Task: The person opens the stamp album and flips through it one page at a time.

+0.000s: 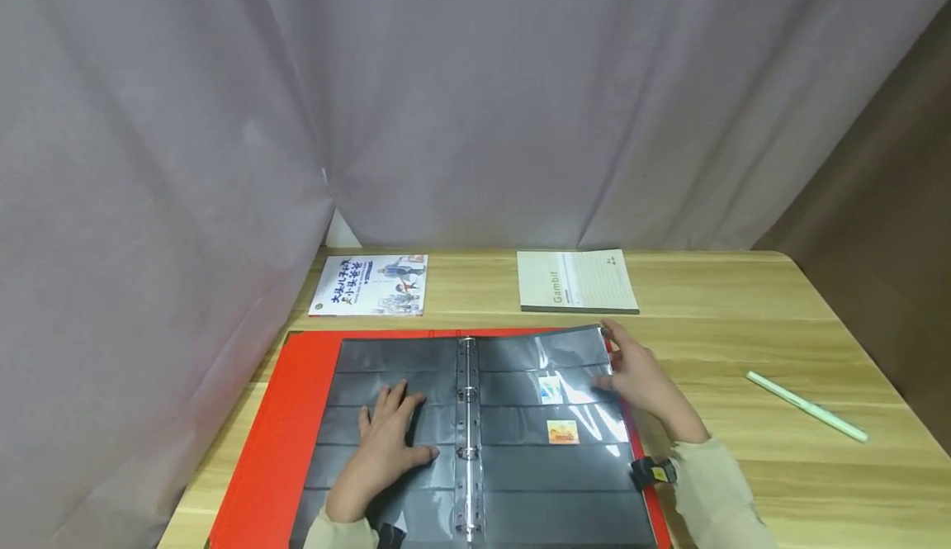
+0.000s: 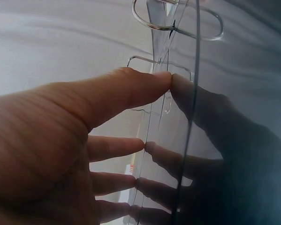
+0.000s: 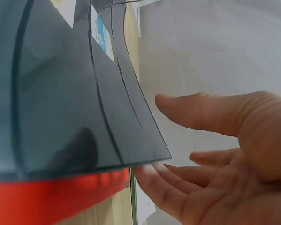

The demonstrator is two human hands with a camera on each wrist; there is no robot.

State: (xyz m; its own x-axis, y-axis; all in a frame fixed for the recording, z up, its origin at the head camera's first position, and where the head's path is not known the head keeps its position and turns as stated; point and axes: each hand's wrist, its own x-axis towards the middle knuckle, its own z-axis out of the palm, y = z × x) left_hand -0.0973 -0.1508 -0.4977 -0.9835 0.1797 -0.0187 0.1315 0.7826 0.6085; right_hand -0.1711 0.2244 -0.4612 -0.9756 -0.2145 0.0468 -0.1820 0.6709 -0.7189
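A red ring-binder stamp album (image 1: 256, 442) lies spread on the table, with black pocket pages on both sides of its metal rings (image 1: 468, 425). On the right page (image 1: 557, 470) are a bluish stamp (image 1: 551, 390) and an orange-yellow stamp (image 1: 562, 432). My left hand (image 1: 379, 458) rests spread on the left page, its fingertips touching the plastic in the left wrist view. At the right page's far outer corner is my right hand (image 1: 645, 380). In the right wrist view its fingers (image 3: 161, 190) reach under the slightly lifted corner, while the thumb stands apart above it.
Behind the album lie a picture-covered booklet (image 1: 369, 286) on the left and a pale Gambit notebook (image 1: 578, 282) on the right. A light green pen-like stick (image 1: 806, 406) lies farther right on the wooden table (image 1: 743, 309). Grey curtain (image 1: 475, 103) hangs along the back and left.
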